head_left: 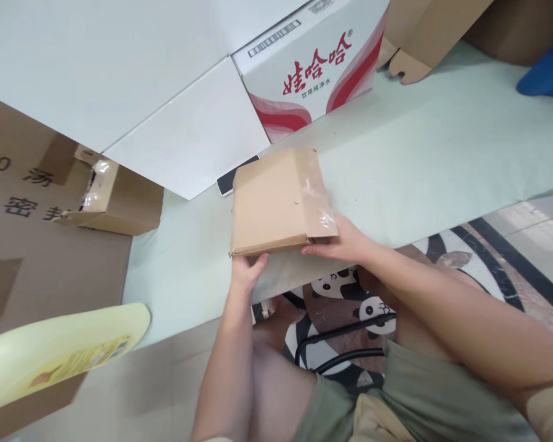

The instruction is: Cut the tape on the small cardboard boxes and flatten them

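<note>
Both my hands hold a small brown cardboard box (pixel 270 199) above the near edge of the pale green tabletop. My left hand (pixel 247 270) grips its near left corner, thumb along the front side and the other fingers hidden beneath. My right hand (pixel 334 242) supports the near right corner, close to a flap with shiny clear tape. The flap at the box's right end sticks out. Just behind the box, a flat dark device with a white edge (pixel 230 179) lies partly covered.
A white carton with red lettering (pixel 317 73) and a white panel (pixel 188 129) stand behind. Left are a small open carton (pixel 129 199), a large brown carton (pixel 50 264) and a pale yellow bottle (pixel 69 350). A blue object (pixel 546 70) sits far right on the green tabletop (pixel 442 141).
</note>
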`<state>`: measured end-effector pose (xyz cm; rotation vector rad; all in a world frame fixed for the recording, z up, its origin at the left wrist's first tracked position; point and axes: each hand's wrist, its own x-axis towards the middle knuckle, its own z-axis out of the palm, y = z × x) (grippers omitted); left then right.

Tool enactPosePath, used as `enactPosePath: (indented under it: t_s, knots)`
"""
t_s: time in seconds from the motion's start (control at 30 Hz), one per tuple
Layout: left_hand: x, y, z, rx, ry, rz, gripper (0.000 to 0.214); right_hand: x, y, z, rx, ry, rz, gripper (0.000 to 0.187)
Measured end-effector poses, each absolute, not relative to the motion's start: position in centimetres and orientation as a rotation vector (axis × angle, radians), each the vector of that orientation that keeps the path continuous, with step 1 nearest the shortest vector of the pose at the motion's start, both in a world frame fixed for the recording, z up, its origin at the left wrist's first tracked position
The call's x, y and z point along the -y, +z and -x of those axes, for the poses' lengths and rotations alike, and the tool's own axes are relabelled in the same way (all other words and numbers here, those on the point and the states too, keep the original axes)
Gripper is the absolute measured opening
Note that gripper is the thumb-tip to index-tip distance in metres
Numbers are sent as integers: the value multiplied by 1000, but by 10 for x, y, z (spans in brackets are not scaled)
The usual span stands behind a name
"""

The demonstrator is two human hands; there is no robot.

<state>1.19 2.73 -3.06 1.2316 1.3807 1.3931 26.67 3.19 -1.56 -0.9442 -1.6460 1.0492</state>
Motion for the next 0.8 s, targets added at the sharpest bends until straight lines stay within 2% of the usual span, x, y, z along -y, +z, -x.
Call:
enactPosePath:
  t_s: [0.1,0.2,0.4,0.53,0.6,0.7,0.8]
  knots:
    - [-27,-27,-12,-1425,1352,-1231,46,-34,-18,-264,1693,976,979,62]
    - [-28,-22,-16,-1509,1306,-1259,42,-38,-22,-262,1659,838,1212,64]
    - [-32,-20,-15,-1587,1462,-1259,46,-43,-17,-267,1513,646,1612,47]
    - [-32,-19,-14,-1443,1593,-1200,44,-39,-7,-272,1372,776,1541,36]
    - [-31,-16,-15,-1392,1671,-1170,33,-36,-3,-274,1299,822,1434,33]
    - [-28,-12,-13,-1274,1834,-1095,16,-34,1,-276,1217,849,1326,38]
    - [-26,-11,-8,-1275,1825,-984,10,-34,2,-276,1201,867,1314,42]
